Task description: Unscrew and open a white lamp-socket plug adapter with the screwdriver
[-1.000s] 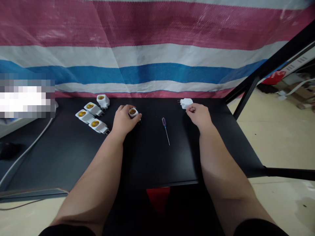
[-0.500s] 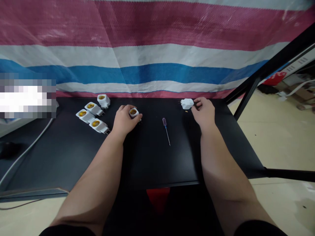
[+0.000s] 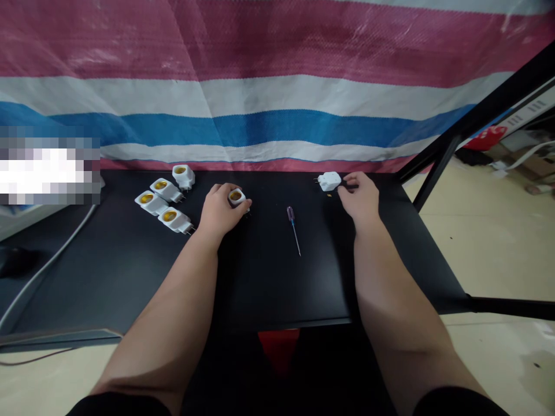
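My left hand (image 3: 217,212) is closed around a white plug-in lamp socket (image 3: 235,196), its gold-lined opening facing up between thumb and fingers. To the right, another white plug-in lamp socket (image 3: 330,181) lies on its side, pins pointing left. Beside it is my right hand (image 3: 361,199), thumb and fingers apart, holding nothing. Tiny brass-coloured pieces (image 3: 329,195) sit just below that socket. Between my hands lies a screwdriver (image 3: 293,228) with a purple handle, its tip toward me.
Several more white lamp sockets (image 3: 170,216) stand grouped left of my left hand on the black table (image 3: 260,283). A white cable (image 3: 52,259) and a dark object (image 3: 13,261) are at the far left. A striped sheet (image 3: 277,124) hangs behind; a black metal frame (image 3: 437,167) rises at right.
My right hand's fingers have come slightly away from the white socket on the right. My left hand stays on its socket; the view shifts slightly.
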Tool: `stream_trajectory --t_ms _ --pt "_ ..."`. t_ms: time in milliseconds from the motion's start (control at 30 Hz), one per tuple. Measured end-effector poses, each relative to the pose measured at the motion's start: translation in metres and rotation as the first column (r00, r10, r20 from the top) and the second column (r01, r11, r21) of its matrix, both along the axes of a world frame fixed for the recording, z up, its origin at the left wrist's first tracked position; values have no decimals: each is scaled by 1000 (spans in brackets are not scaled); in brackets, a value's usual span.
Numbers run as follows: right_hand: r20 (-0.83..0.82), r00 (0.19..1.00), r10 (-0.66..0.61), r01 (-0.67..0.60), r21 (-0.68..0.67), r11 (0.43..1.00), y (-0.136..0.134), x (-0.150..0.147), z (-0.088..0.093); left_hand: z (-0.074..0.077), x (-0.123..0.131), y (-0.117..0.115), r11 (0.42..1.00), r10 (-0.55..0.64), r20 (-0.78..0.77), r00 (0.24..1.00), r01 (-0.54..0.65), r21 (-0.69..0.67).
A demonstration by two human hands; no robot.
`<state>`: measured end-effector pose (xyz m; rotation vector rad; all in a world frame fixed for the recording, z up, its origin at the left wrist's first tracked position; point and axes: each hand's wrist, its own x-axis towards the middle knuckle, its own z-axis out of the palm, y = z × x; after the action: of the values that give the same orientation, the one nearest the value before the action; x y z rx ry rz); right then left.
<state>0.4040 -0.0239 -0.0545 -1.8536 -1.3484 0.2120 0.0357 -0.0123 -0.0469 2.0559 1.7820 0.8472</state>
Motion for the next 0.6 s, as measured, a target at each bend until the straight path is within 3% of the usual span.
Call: stream_trajectory --t_ms 67,167,600 --pt "19 1000 -17 20 -146 989 -4 1 7 1 0 0 1000 -1 -4 1000 1 -6" --pt "42 996 81 -66 -293 954 -9 -1 16 1 0 0 1000 2 -1 1000 -2 -19" --pt "83 990 110 -77 -327 942 -8 -7 14 -1 0 0 1000 -3 7 1000 3 -16"
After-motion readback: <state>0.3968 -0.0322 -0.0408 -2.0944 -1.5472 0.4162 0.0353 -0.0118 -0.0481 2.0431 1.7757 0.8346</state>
